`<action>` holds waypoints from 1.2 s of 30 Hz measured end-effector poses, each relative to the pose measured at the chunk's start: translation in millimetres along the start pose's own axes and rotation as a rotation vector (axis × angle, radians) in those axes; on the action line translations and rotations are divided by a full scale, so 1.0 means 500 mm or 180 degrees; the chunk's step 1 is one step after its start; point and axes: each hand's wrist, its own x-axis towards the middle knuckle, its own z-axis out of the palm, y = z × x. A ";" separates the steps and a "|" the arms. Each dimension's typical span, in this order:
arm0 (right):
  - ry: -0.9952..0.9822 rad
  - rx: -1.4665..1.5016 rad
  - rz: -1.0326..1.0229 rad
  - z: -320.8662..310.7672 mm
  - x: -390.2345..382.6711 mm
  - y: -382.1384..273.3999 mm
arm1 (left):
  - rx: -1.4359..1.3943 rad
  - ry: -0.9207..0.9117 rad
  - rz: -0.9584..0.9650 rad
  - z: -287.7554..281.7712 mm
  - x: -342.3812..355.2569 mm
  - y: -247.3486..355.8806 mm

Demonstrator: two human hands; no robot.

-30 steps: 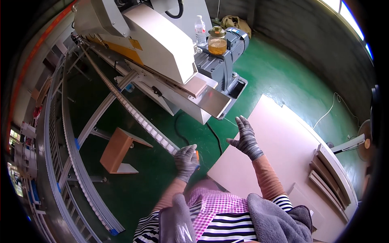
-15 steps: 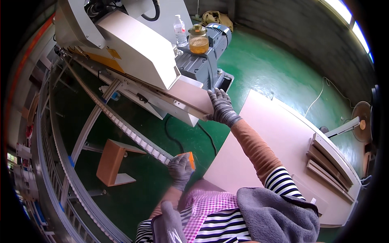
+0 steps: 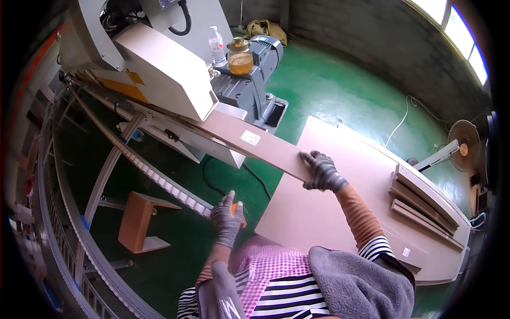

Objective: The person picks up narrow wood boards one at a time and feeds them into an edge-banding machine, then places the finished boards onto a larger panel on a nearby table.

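A long, narrow pinkish-brown board [image 3: 271, 150] with a white label slants out of the machine [image 3: 164, 66]. My gloved right hand [image 3: 322, 171] grips the board's near end, thumb at the near edge and fingers over the top. Beside the orange end cap [image 3: 237, 213] of the curved roller rail [image 3: 175, 192] is my gloved left hand [image 3: 227, 222]. Its fingers are raised and apart, with nothing in them; the palm hides part of the cap.
A large pale panel table [image 3: 303, 212] stands to the right, bearing stacked strips [image 3: 425, 204] and a labelled board [image 3: 406, 250]. A jar [image 3: 240, 58] and a plastic bottle [image 3: 217, 48] stand by the motor [image 3: 265, 53]. A brown angled piece [image 3: 133, 226] is below the rail.
My right hand has drawn the board farther out of the machine, toward me and to the right, bringing its label into view. My left hand has lifted its fingers off the orange cap.
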 end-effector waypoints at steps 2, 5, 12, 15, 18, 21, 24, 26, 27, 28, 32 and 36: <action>0.0092 0.0503 0.0007 0.016 -0.122 0.034 | -0.2560 0.0387 -0.0657 0.045 0.002 -0.001; -0.0083 0.1505 0.0171 0.017 -0.320 0.065 | -0.4688 -0.0023 -0.1268 0.101 0.046 0.026; -0.0998 0.6232 0.1234 0.163 -0.747 0.060 | -0.8185 -0.1869 -0.0982 0.238 0.058 0.183; 0.0063 0.7160 0.2702 0.271 -0.900 0.038 | -0.7398 -0.1564 -0.1773 0.247 0.024 0.305; -0.0057 0.5358 0.0974 0.311 -0.916 0.051 | -0.7144 -0.2149 -0.1825 0.234 0.039 0.436; 0.0431 0.4194 0.1413 0.212 -0.856 0.021 | -0.6700 -0.2795 -0.0928 0.157 0.039 0.628; 0.1645 0.5204 0.1583 0.145 -0.846 0.063 | -0.6248 -0.3304 0.0487 0.050 -0.035 0.829; 0.2791 0.5199 0.1078 0.117 -0.892 0.074 | -0.5912 -0.4048 0.1383 0.026 -0.105 0.909; 0.3122 0.4955 0.0907 0.125 -0.914 0.083 | -0.5488 -0.4190 0.1658 0.032 -0.146 0.920; 0.3219 0.4927 0.0925 0.132 -0.929 0.084 | -0.5065 -0.4282 0.1922 0.045 -0.188 0.919; 0.4709 0.5319 0.0747 0.127 -0.929 0.050 | -0.3581 -0.4419 0.2807 0.219 -0.279 0.782; 0.5372 0.5363 0.1504 0.229 -0.943 0.082 | -0.2640 -0.4184 0.1666 0.217 -0.263 0.622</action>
